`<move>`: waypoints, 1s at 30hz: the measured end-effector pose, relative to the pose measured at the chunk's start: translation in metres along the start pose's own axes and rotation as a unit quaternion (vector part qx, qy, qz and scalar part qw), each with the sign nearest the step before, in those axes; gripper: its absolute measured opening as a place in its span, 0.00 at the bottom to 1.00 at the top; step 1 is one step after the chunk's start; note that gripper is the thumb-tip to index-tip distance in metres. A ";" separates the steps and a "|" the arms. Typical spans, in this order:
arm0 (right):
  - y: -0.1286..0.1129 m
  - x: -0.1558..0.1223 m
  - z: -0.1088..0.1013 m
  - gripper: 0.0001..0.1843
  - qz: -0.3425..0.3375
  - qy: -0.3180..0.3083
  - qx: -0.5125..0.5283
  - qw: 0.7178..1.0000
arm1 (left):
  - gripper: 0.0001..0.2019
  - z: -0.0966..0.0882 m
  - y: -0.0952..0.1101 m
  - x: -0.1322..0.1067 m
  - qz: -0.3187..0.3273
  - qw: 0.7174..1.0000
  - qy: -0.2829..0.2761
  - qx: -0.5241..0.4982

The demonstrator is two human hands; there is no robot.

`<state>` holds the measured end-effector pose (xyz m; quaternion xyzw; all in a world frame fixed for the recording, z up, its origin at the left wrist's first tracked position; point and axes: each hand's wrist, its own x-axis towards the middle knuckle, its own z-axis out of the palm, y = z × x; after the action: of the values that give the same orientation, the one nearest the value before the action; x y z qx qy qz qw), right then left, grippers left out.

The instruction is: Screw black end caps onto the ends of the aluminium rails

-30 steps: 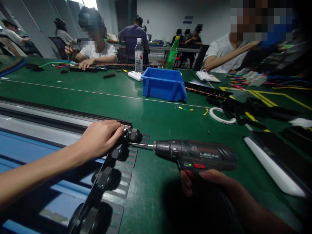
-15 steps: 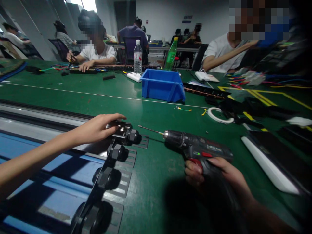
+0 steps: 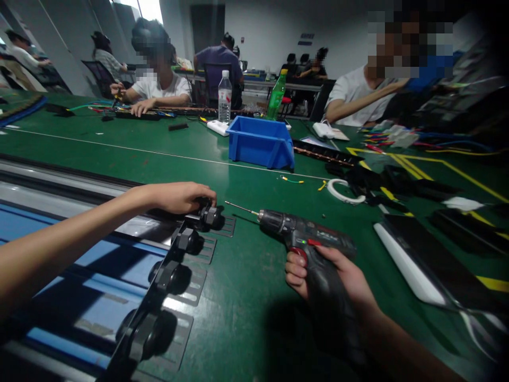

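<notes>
The right hand (image 3: pixel 356 281), closed around the handle, holds a cordless drill (image 3: pixel 314 233) over the green table (image 3: pixel 234 318). The left hand (image 3: pixel 185 197), half-curled, lies at the far right corner of the frame (image 3: pixel 127 252) by the farthest black gland (image 3: pixel 211 217), its hold unclear; a blue bin (image 3: pixel 258 140) stands toward the table's far edge.

Single head-worn cam, aimed forward and down across the green flat tabletop (image 3: pixel 234 297). Bare left hand (image 3: pixel 181 197) and bare right hand (image 3: pixel 352 276) close in, bare forearms (image 3: pixel 95 225) entering from the lower corners. Open-topped blue plastic bin (image 3: pixel 250 148) mid-range, pale flat back wall (image 3: pixel 270 26) far off. Right edge goes dark.
</notes>
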<state>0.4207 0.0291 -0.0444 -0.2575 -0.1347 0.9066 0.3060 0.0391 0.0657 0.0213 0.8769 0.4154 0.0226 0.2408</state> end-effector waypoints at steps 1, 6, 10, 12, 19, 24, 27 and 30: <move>0.000 0.000 0.000 0.12 -0.003 0.004 0.002 1.000 | 0.19 0.000 0.000 0.000 -0.006 1.000 -0.004 -0.009; 0.001 0.001 0.001 0.12 -0.006 0.011 0.007 1.000 | 0.19 -0.001 0.003 0.002 -0.019 0.999 -0.014 -0.030; 0.002 0.001 0.005 0.12 -0.011 0.013 -0.001 1.000 | 0.20 -0.002 0.003 0.003 -0.022 0.999 -0.012 -0.033; 0.002 0.002 0.006 0.12 -0.012 0.017 0.001 1.000 | 0.20 -0.002 0.002 0.003 -0.020 0.999 -0.007 -0.032; 0.004 0.002 0.010 0.09 -0.047 0.069 0.004 0.996 | 0.19 -0.006 -0.002 0.004 0.007 0.999 -0.015 -0.034; 0.007 0.001 0.018 0.13 -0.103 0.140 0.001 0.985 | 0.20 -0.005 -0.003 0.003 0.011 0.999 -0.009 -0.050; 0.003 0.000 0.023 0.16 -0.147 0.191 -0.013 0.970 | 0.22 -0.002 -0.004 0.002 0.006 0.998 -0.002 -0.056; -0.011 -0.006 0.022 0.21 -0.157 0.204 -0.061 0.964 | 0.22 0.001 -0.007 0.000 0.005 0.998 0.003 -0.060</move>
<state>0.4180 0.0317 -0.0192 -0.4307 -0.1630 0.7654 0.4495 0.0339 0.0691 0.0175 0.8627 0.4098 0.0509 0.2917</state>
